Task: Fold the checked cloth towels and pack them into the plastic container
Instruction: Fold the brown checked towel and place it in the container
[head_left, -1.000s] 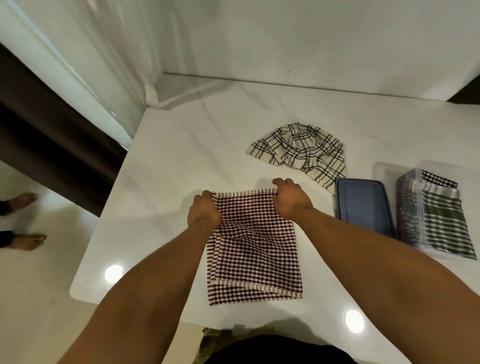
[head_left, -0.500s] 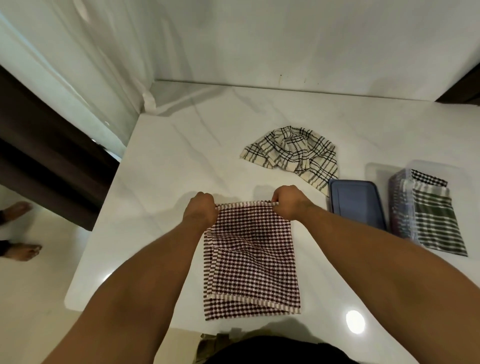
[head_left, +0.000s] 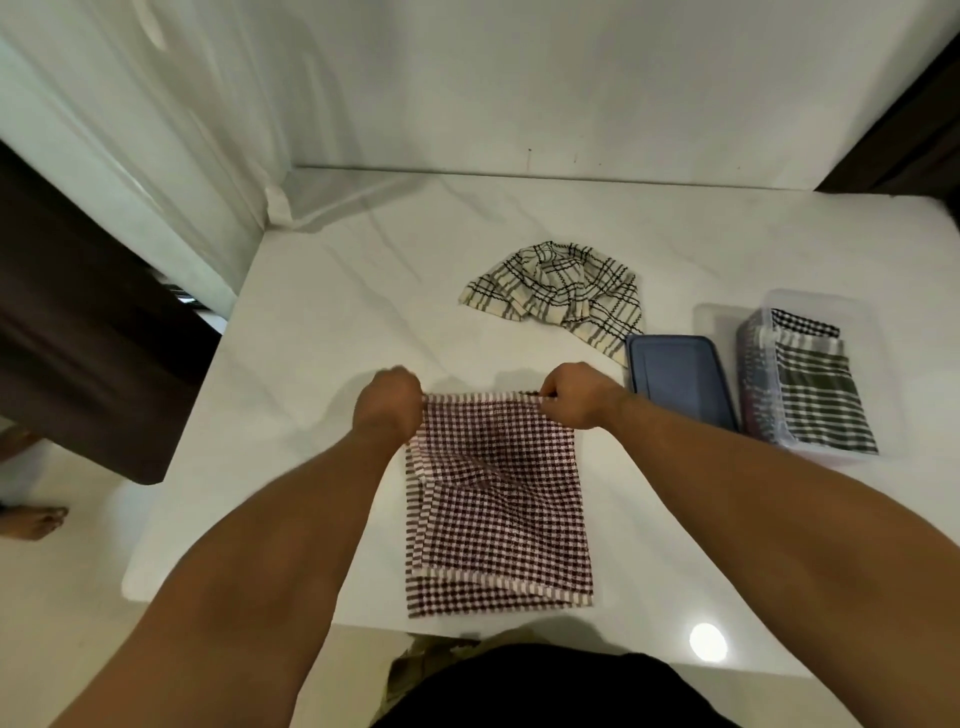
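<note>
Pinching far corners of the maroon checked towel (head_left: 498, 499) with left hand (head_left: 387, 410) and right hand (head_left: 574, 397), fingers curled tight — spread flat nearward from the grip; plastic container (head_left: 860, 338) off to its right.

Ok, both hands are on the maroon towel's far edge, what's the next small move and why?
Probably draw that edge back onto the near edge, halving the maroon towel. The left hand and right hand each pinch a far corner, and it lies spread out on the table.
</note>
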